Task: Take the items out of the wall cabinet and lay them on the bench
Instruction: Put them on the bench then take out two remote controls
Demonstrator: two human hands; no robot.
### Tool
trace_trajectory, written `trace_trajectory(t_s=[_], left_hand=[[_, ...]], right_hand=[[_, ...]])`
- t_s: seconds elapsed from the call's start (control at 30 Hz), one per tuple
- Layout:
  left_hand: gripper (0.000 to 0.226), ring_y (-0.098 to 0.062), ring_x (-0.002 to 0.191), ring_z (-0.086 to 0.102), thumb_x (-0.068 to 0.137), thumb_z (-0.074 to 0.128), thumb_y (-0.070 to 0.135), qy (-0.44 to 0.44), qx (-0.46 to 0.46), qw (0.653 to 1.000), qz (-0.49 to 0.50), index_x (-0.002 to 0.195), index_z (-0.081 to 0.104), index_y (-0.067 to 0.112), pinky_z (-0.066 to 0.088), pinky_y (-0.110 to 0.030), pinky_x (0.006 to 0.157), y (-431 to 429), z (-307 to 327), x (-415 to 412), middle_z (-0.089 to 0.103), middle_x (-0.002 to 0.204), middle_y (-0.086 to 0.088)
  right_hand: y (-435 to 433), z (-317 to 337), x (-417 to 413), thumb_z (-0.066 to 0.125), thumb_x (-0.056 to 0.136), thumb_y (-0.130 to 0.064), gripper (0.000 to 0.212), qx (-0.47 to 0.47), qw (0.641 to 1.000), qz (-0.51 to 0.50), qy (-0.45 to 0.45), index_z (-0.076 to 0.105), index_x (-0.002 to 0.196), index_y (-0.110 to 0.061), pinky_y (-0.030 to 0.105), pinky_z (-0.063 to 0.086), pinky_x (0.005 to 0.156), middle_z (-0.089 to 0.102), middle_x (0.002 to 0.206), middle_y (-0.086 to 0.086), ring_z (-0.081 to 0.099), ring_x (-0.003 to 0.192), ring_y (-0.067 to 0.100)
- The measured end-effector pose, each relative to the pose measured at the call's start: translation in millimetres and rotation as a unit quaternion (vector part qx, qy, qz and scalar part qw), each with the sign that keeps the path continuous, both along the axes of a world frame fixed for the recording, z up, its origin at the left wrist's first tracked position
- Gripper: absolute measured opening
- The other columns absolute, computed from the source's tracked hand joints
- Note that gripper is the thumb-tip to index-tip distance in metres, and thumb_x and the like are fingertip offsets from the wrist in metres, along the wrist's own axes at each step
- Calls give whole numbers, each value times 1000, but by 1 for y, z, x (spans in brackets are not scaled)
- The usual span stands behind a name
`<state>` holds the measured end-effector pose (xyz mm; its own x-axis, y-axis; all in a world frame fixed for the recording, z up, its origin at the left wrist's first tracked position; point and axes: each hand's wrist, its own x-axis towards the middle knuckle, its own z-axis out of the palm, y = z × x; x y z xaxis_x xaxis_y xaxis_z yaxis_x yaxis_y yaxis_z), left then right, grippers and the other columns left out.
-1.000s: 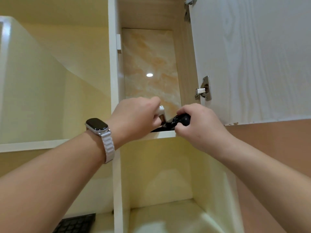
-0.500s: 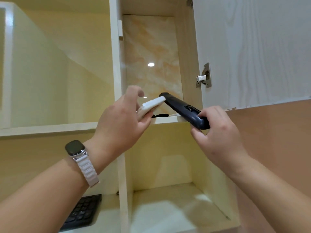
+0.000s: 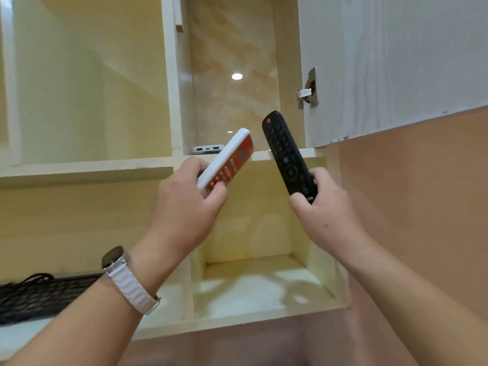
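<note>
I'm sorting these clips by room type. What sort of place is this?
Probably a home room or office: a built-in wall cabinet, two remotes in hand, and a keyboard on a shelf.

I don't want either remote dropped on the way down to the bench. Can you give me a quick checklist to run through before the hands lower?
1. Left hand grips the white and red remote: ok, fingers wrap its lower end.
2. Right hand grips the black remote: ok, held by its lower end.
3. Both remotes clear of the shelf: ok, both are out in front of its edge.
4. Remotes apart from each other: ok, a gap shows between them.
5. Cabinet emptied: not ok, a white device with ports lies on the upper shelf, and a black keyboard lower left.
6. Free spot on the bench: cannot tell, bench out of view.
</note>
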<state>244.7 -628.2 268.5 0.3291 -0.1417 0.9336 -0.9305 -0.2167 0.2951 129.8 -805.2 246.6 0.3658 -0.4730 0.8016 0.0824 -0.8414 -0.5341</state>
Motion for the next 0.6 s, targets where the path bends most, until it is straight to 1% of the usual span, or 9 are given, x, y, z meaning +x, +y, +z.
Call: trace_trajectory(t_s=[0.03, 0.1, 0.13, 0.17, 0.27, 0.4, 0.5, 0.53, 0.6], left_hand=[[10, -6, 68, 57, 83, 66, 23, 14, -8, 1000, -5, 88, 58, 25, 39, -17, 53, -2, -7, -3, 61, 72, 11], [11, -5, 70, 57, 83, 67, 22, 35, -24, 999, -25, 86, 57, 25, 39, -13, 49, -6, -20, -10, 61, 70, 11], [11, -4, 70, 57, 84, 67, 21, 48, -30, 998, -39, 85, 57, 25, 40, -12, 49, -7, -27, -14, 61, 69, 10], [11, -4, 71, 57, 84, 67, 21, 60, -32, 996, -55, 84, 58, 25, 41, -11, 50, -8, -33, -16, 62, 70, 9], [13, -5, 73, 58, 85, 68, 20, 75, -32, 993, -88, 84, 58, 28, 44, -11, 52, -11, -52, -22, 64, 74, 8], [14, -6, 72, 60, 85, 68, 21, 109, -35, 985, -127, 86, 59, 31, 45, -13, 52, -12, -72, -22, 65, 76, 10], [13, -7, 70, 63, 86, 68, 24, 143, -21, 974, -175, 88, 60, 34, 47, -16, 51, -12, -90, -19, 67, 79, 11], [13, -7, 70, 63, 87, 68, 25, 153, -17, 969, -194, 88, 60, 35, 47, -16, 52, -12, -97, -17, 67, 80, 14], [15, -5, 69, 62, 87, 68, 25, 174, -9, 956, -235, 87, 60, 38, 47, -16, 53, -11, -110, -14, 66, 82, 20]], right_hand=[[1, -5, -1, 52, 83, -24, 10, 31, 999, 29, -10, 49, 92, -28, 38, 50, 52, 54, 69, -4, 51, 58, 16], [1, -15, -5, 52, 82, -22, 7, 81, 993, 77, -31, 50, 88, -27, 51, 56, 58, 52, 68, -3, 53, 59, 19], [2, -20, -9, 53, 84, -21, 6, 99, 990, 94, -36, 51, 87, -25, 54, 56, 57, 52, 68, -1, 53, 59, 19], [2, -24, -12, 55, 85, -20, 5, 112, 987, 108, -40, 52, 88, -23, 54, 55, 55, 51, 68, 0, 52, 58, 18], [2, -39, -23, 59, 88, -20, 5, 124, 983, 126, -49, 53, 89, -20, 49, 53, 52, 51, 68, 2, 52, 57, 16], [7, -57, -33, 59, 88, -22, 5, 139, 982, 118, -41, 54, 88, -23, 45, 55, 54, 55, 67, 1, 57, 58, 17], [18, -69, -38, 59, 88, -21, 5, 158, 981, 100, -41, 55, 89, -23, 34, 56, 52, 62, 79, 15, 65, 67, 29], [23, -74, -40, 59, 88, -20, 5, 167, 980, 95, -43, 55, 90, -21, 31, 56, 52, 65, 85, 17, 67, 69, 30], [34, -84, -42, 60, 89, -17, 5, 184, 979, 80, -47, 55, 92, -18, 28, 55, 52, 65, 88, 18, 68, 65, 24]])
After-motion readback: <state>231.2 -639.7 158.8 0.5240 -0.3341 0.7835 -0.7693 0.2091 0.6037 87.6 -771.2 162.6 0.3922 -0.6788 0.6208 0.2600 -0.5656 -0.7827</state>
